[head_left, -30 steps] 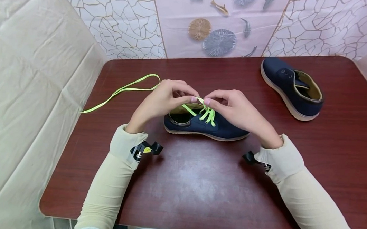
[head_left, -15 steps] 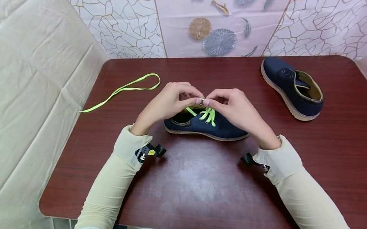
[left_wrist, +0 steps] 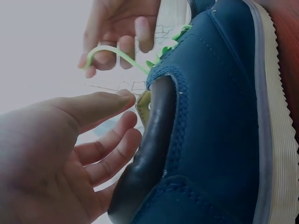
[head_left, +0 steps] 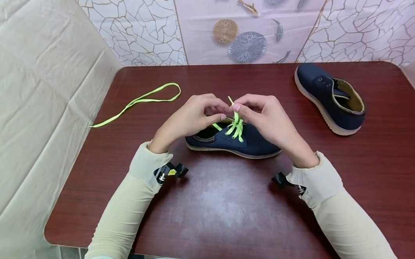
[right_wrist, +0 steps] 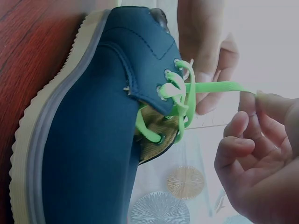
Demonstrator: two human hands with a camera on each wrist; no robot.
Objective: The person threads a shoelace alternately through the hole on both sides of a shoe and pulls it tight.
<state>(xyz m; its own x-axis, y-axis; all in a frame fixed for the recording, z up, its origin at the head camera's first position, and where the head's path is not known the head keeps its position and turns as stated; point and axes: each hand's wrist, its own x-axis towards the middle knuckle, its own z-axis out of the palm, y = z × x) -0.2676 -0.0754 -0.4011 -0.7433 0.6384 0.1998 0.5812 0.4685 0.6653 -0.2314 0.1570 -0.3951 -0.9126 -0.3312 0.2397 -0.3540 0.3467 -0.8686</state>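
A navy shoe [head_left: 259, 143] with a pale sole stands on the table, toe to the right in the head view. Neon green shoelace [right_wrist: 174, 88] runs through its eyelets. Above the tongue, my right hand [head_left: 266, 119] pinches the lace's end between thumb and forefinger, drawing a taut strand [right_wrist: 219, 87] up from the shoe. My left hand [head_left: 197, 113] hovers over the heel opening. In the left wrist view its thumb and fingers [left_wrist: 112, 154] are parted and relaxed beside the collar, with nothing between them.
Another navy shoe [head_left: 313, 90], its visible eyelets unlaced, sits at the back right of the reddish-brown table [head_left: 210, 208]. A second green lace [head_left: 149, 100] lies in a loop at the left. Patterned sheets [head_left: 139, 20] hang behind the table.
Both hands were pinching close together at the lace. My left fingers have since let go, and my right hand has risen slightly with the lace end, which now sticks up above its fingertips.
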